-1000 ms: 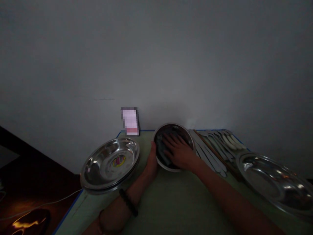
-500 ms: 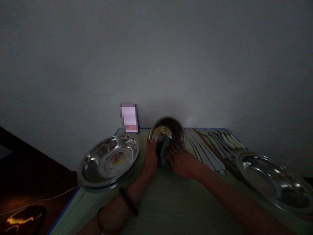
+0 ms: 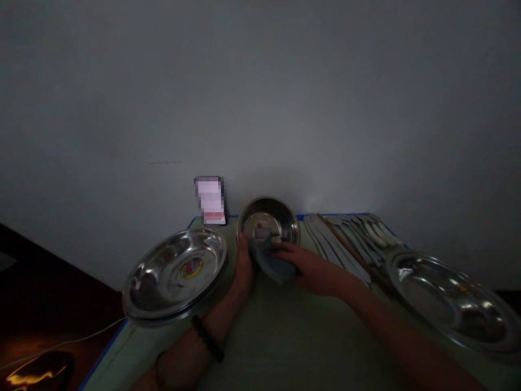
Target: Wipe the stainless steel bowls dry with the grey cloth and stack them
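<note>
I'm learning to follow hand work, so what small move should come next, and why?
Probably the right hand should press the cloth down into the bowl: the cloth hangs over the near rim, the inside faces up, and the left hand steadies the side.

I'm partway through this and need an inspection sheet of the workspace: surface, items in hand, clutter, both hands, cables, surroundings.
Surface: green-topped table with blue edging; no spill seen, though the light is dim.
Items in hand: steel bowl tipped toward the camera; grey-green cloth at its near rim.
Clutter: stacked steel dishes at left; flatware laid out at right, beside another steel dish.
Left hand: holds the bowl's left side.
Right hand: on the cloth, fingers partly hidden.
Cables: one thin pale cable off the table's left side; ends unclear.
Surroundings: plain wall behind; lit phone-like device propped upright near it.
</note>
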Available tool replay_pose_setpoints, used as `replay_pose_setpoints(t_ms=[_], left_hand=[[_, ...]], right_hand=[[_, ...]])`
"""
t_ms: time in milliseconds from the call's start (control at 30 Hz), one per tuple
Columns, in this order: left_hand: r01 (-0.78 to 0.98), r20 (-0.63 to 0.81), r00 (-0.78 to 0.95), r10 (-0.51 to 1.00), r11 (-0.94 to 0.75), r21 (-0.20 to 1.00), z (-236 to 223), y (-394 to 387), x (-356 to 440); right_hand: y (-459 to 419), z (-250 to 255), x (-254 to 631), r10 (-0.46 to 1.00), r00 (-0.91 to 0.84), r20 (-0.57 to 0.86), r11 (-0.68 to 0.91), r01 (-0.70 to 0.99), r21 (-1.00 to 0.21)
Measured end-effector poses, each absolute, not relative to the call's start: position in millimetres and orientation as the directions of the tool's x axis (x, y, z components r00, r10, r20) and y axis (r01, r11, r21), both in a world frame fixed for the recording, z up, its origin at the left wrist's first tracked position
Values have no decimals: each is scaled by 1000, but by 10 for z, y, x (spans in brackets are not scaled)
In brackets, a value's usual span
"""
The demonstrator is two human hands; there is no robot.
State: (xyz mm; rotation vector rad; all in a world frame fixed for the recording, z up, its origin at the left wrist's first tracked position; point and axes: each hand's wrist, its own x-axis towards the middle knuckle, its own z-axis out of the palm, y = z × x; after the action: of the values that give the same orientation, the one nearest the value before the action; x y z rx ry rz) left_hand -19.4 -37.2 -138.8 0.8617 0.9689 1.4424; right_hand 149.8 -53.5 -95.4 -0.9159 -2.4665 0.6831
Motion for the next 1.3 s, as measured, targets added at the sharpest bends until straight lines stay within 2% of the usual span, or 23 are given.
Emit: replay_pose_setpoints(t_ms=[67,133,200,233,300,367,467,533,633,667,733,767,800,833,867,900,967,1033,1067,1200,1300], left_hand=[[-469,-40,-88,995,-6,883,-1379,-362,-183],[-535,-54,-98,994,-7,845,-1378,-356,-180],[-557,-60,-119,991,-17,830,-1379,-358,-181],[-563,-64,-129,990,-19,827,-1376,-362,-181],[-561,-71,-141,987,-21,828,-1361,-374,-179],[-569,-82,-138,987,-11,822,-1335,-388,-171],[-594,-115,-143,983,8,805,-1298,-402,-154],[-597,-130,-149,980,15,802,-1287,-405,-147],[-587,-129,-154,980,14,810,-1299,-398,-148],[-586,-131,-160,978,12,810,-1307,-395,-149],[-586,-144,-179,973,12,810,-1323,-388,-152],[-585,-150,-188,971,12,811,-1328,-385,-153],[-586,-153,-191,970,13,810,-1332,-383,-152],[-587,-146,-187,971,8,809,-1333,-382,-151],[-591,-133,-174,976,5,807,-1334,-381,-149],[-594,-120,-154,981,5,804,-1334,-381,-148],[-591,-112,-116,987,22,806,-1337,-379,-146],[-571,-113,-90,990,41,820,-1350,-374,-147],[-558,-108,-75,991,48,828,-1362,-369,-149],[-495,-37,-93,995,-14,869,-1437,-338,-168],[-439,16,-156,988,-84,894,-1503,-331,-189]], right_hand=[[-462,-860,1580,766,-556,322,598,431,-676],[-411,-757,1648,890,-307,336,429,319,-845],[-384,-669,1695,977,-111,183,193,92,-977],[-376,-636,1708,993,-77,88,85,-36,-996],[-363,-592,1715,995,-87,-46,-66,-251,-966],[-346,-568,1700,988,-94,-119,-147,-401,-904],[-317,-534,1662,981,-59,-186,-188,-537,-822],[-315,-493,1649,983,-14,-184,-160,-558,-814],[-362,-419,1666,985,158,-66,21,-494,-869],[-387,-401,1679,968,250,20,125,-415,-901],[-435,-391,1703,873,398,282,349,-107,-931],[-454,-403,1710,811,384,442,442,94,-892],[-465,-429,1711,765,281,580,512,280,-812],[-470,-466,1705,746,105,658,566,421,-709],[-468,-513,1694,748,-107,656,608,508,-610],[-461,-565,1678,757,-309,576,635,556,-536],[-443,-665,1648,767,-570,296,637,620,-457],[-434,-725,1636,758,-647,78,610,662,-436],[-436,-731,1640,748,-663,27,603,663,-444],[-478,-632,1685,732,-681,22,605,635,-479],[-507,-595,1649,768,-640,11,578,687,-440]])
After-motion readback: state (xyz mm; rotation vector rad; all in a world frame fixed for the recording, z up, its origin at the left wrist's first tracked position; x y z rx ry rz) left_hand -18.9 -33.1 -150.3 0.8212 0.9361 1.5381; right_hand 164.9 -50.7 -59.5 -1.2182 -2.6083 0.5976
